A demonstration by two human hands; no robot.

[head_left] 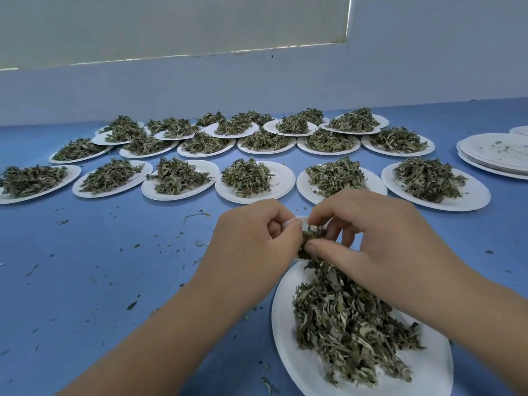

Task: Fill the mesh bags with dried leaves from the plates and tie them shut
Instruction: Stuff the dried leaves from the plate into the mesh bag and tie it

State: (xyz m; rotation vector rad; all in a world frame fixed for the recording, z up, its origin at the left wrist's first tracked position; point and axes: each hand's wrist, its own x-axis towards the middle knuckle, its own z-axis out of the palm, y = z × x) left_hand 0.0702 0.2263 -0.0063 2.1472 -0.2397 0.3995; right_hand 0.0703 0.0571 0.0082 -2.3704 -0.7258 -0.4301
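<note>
A blue table (pixel 85 267) strewn with leaf crumbs meets a pale wall (pixel 257 90) beyond the hands. Bare tabletop lies left of the left hand (pixel 251 241), which pinches the white mesh bag (pixel 291 222). The right hand (pixel 371 238) pinches dried leaves (pixel 310 238) beside it, above a heaped plate (pixel 285 338). Leaf-filled plates (pixel 281 182) lie beyond, and empty stacked plates (pixel 491 158) sit far right.

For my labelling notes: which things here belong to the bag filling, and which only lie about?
In use: left hand, right hand, mesh bag, near plate, its dried leaves, full plates.
Lying about: stack of emptied plates, leaf crumbs on the table.
</note>
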